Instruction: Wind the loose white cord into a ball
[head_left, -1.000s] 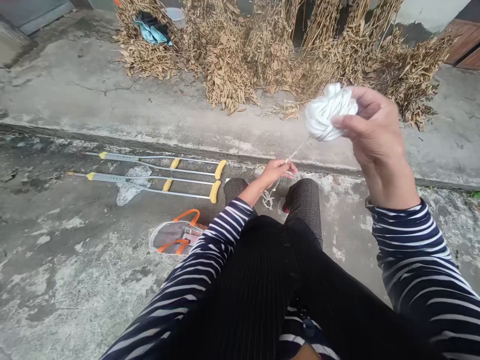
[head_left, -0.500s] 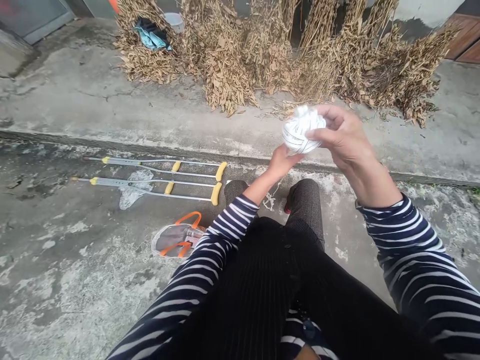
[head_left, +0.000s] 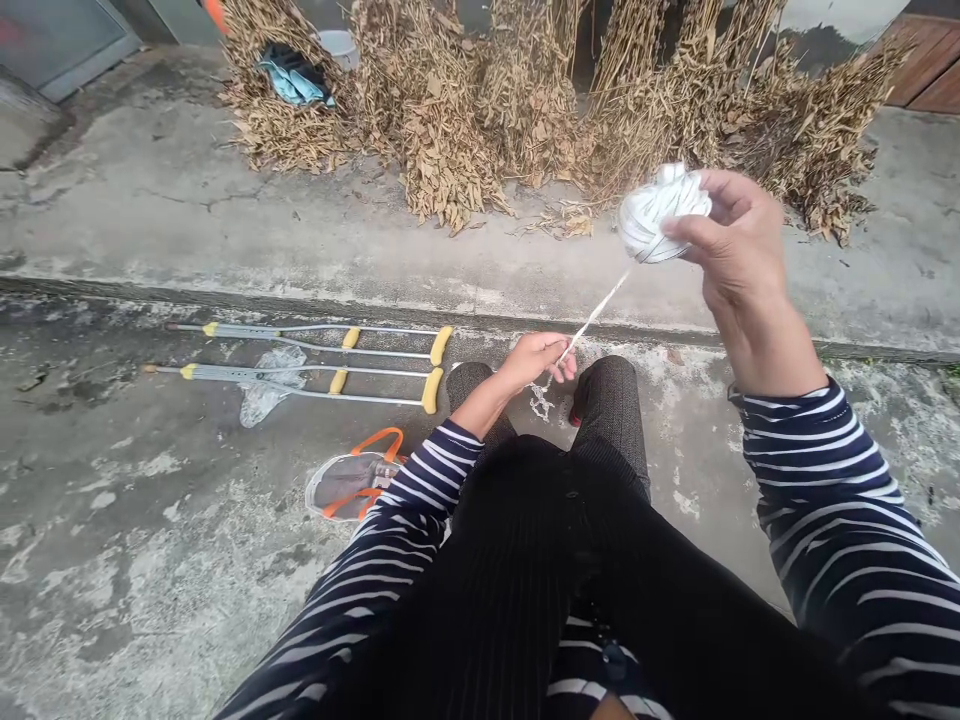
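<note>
Plainly, in the head view, the right hand (head_left: pixel 742 240) pinches the ball (head_left: pixel 660 218), up and right of the left hand (head_left: pixel 536 357), which grips the strand (head_left: pixel 600 308) slanting between them. Below, a tangle (head_left: pixel 540 403) hangs or perhaps lies on the ground (head_left: pixel 187 570). Crutches (head_left: pixel 431 390) and bag (head_left: pixel 345 485) lie leftward; stalks (head_left: pixel 450 130) stand beyond; only strand spans the gap.

This is an outdoor yard, with weathered concrete (head_left: pixel 150 600) and dried stalks (head_left: pixel 450 130).

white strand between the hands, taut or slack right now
Taut: the strand runs straight from the white ball in the right hand down to the left hand.
</note>
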